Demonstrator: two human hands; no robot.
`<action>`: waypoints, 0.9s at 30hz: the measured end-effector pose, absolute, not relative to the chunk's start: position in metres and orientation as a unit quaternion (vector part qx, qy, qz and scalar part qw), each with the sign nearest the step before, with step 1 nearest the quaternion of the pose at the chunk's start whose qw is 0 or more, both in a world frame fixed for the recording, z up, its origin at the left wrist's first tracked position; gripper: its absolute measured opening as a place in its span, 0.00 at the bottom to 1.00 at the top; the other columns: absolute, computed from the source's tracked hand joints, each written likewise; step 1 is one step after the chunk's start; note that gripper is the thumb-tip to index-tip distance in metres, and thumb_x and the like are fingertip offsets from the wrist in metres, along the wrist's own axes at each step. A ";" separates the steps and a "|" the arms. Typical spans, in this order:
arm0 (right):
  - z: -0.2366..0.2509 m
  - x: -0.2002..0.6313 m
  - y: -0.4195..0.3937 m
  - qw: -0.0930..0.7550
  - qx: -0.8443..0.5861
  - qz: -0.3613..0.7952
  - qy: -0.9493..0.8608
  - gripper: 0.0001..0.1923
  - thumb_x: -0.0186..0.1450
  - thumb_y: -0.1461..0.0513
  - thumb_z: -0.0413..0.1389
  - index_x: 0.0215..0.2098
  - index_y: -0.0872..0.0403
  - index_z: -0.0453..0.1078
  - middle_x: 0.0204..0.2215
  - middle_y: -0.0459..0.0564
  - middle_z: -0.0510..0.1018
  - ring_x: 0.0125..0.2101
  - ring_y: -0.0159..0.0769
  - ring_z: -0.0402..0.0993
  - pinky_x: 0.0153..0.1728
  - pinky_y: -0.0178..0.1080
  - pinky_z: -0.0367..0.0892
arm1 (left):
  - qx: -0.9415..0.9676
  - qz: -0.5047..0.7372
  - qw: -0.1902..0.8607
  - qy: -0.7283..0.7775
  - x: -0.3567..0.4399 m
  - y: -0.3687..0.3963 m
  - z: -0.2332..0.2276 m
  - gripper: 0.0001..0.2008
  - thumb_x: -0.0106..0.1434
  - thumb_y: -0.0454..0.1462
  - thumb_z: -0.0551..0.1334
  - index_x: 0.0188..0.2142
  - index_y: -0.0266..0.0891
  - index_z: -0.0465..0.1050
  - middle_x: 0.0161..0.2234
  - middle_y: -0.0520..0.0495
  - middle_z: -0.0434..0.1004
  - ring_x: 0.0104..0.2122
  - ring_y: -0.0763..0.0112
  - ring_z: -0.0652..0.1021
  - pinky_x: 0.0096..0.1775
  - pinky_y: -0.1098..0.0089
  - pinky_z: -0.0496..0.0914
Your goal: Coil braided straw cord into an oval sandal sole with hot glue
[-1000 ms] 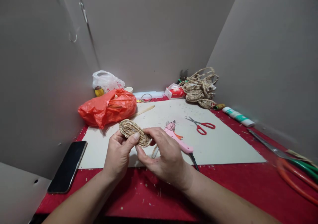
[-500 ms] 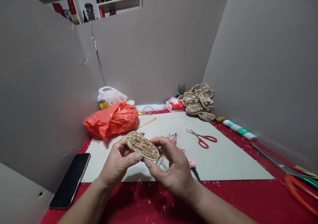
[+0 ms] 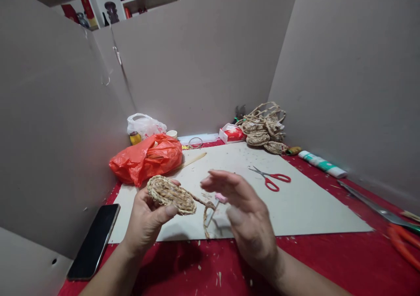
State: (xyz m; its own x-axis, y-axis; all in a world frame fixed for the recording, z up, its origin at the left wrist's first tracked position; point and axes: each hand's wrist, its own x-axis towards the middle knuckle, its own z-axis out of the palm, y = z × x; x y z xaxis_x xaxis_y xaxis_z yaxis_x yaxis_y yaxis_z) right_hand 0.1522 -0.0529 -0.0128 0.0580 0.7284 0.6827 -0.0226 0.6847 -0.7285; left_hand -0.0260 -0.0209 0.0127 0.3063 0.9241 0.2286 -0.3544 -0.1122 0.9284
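Pinched in left hand point(image 3: 147, 219): coiled straw oval point(image 3: 171, 194), thumb across near rim, fingers under far side, disc tilted face-up toward camera. Held above white board point(image 3: 305, 208) rather than resting on it, probably to keep the loose straw tail point(image 3: 205, 215) hanging free from the oval's right end. Tail drops in a loop to just below and right of the grip.

Left of grip, well apart: black phone point(image 3: 94, 241) flat on red tabletop point(image 3: 328, 256), screen dark. Beyond grip, near: orange plastic bag point(image 3: 146, 158), white bag point(image 3: 146, 124) behind it against the partition.

Right of grip: right hand point(image 3: 246, 213) spread wide, fingers loose and blurred, holding nothing, apart from the oval, palm turned inward. Oval lies to the left of this hand, tail between the two. Pink glue gun point(image 3: 220, 198) partly hidden under right hand, likely parked within reach.

Further right, beyond: red scissors point(image 3: 272, 179) on board, blades closed. Far right corner: heap of straw braid point(image 3: 264, 127), green-white tube point(image 3: 323, 165) beside the wall.
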 end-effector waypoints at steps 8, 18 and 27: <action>-0.009 0.162 -0.034 0.776 -0.321 0.308 -0.447 0.09 0.66 0.57 0.55 0.30 0.53 0.69 0.24 0.45 0.71 0.27 0.32 0.68 0.31 0.35 0.66 | 0.520 0.555 0.587 0.278 -0.027 -0.021 0.016 0.19 0.45 0.39 0.73 0.36 0.36 0.77 0.28 0.45 0.78 0.25 0.69 0.76 0.26 0.72 0.71; -0.001 0.160 -0.026 0.704 -0.250 0.530 -0.401 0.15 0.59 0.56 0.61 0.22 0.54 0.62 0.18 0.41 0.63 0.21 0.28 0.62 0.25 0.33 0.61 | 0.513 0.572 0.582 0.265 -0.029 -0.013 0.008 0.17 0.47 0.38 0.72 0.37 0.34 0.75 0.27 0.47 0.76 0.25 0.72 0.75 0.25 0.74 0.67; 0.005 0.157 -0.025 0.716 -0.247 0.556 -0.343 0.25 0.58 0.51 0.62 0.15 0.53 0.56 0.12 0.37 0.54 0.14 0.25 0.53 0.20 0.33 0.58 | 0.483 0.604 0.575 0.268 -0.027 -0.009 0.006 0.14 0.52 0.37 0.69 0.37 0.34 0.72 0.28 0.48 0.73 0.24 0.77 0.70 0.26 0.74 0.66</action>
State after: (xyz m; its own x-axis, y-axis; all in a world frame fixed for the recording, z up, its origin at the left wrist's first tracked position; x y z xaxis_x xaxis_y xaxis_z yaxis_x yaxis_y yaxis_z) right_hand 0.1574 -0.0250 0.0055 0.1480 0.9651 0.2159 -0.6263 0.2604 -0.7348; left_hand -0.0267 -0.0092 0.0058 0.1278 0.9530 0.2748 -0.4351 -0.1951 0.8790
